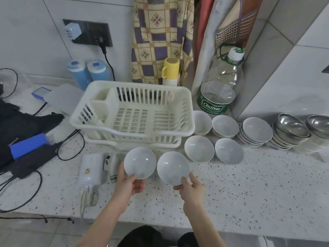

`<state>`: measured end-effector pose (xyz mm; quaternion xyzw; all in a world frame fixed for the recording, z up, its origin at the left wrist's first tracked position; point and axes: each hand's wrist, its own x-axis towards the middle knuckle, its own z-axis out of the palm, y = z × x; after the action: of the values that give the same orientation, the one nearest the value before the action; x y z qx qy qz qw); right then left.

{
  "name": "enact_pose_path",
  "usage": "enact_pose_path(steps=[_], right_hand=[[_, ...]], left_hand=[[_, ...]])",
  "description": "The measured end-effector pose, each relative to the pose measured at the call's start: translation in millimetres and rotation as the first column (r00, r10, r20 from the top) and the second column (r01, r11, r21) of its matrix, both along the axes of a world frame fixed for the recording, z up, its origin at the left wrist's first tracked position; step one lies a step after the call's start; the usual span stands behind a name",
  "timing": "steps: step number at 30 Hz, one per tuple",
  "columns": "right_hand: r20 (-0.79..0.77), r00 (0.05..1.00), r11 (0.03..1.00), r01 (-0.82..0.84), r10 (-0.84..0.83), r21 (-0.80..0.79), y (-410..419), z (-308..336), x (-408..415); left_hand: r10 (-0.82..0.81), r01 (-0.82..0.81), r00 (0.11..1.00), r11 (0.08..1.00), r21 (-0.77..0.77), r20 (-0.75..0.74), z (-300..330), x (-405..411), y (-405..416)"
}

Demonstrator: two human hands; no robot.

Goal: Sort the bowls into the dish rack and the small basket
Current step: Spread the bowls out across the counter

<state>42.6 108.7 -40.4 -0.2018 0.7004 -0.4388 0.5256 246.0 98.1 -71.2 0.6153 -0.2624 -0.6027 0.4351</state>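
I hold two white ceramic bowls side by side above the speckled counter, in front of the white plastic dish rack [185, 107]. My left hand [129, 182] grips the left bowl [139, 162] by its near rim, thumb inside. My right hand [191, 187] grips the right bowl [172, 167] the same way. The rack has nothing in it. To its right stand more white bowls: two single ones [199, 148] [228, 151] in front, and short stacks [202, 123] [225, 126] [256, 132] behind. Steel bowls [292, 126] [318, 124] top stacks at the far right. No small basket is visible.
A large water bottle [219, 90] and a yellow cup [171, 69] stand behind the rack. Two blue canisters [89, 72], a power bank [89, 169], cables and dark cloth [21, 125] crowd the left side. The counter's front edge [231, 227] runs close below my hands.
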Motion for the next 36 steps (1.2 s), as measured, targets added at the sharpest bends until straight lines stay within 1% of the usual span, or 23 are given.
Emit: enact_pose_path(steps=[5,12,17,21,26,36], right_hand=[[0.006,0.999,0.998,0.035,-0.035,0.047,-9,-14,7],[0.015,0.998,0.998,0.053,-0.054,0.037,-18,-20,13],[0.007,0.998,0.998,0.057,-0.057,0.015,-19,-23,16],[-0.011,0.999,0.999,0.035,-0.035,0.003,-19,-26,14],[-0.031,0.999,0.999,-0.037,0.037,0.014,-19,-28,11],[-0.061,0.996,0.998,-0.062,0.064,0.024,-19,-29,10]], left_hand=[[-0.024,0.025,1.000,0.999,0.021,-0.003,-2,7,-9],[-0.036,0.037,0.999,0.999,0.035,-0.034,-6,15,-13],[-0.053,0.054,0.998,0.998,0.030,-0.026,-6,16,-15],[-0.062,0.062,0.998,0.998,0.033,-0.001,-6,15,-17],[-0.061,0.059,0.997,0.997,0.058,0.038,-9,15,-18],[-0.105,0.095,0.982,0.993,0.066,0.159,-6,12,-17]])
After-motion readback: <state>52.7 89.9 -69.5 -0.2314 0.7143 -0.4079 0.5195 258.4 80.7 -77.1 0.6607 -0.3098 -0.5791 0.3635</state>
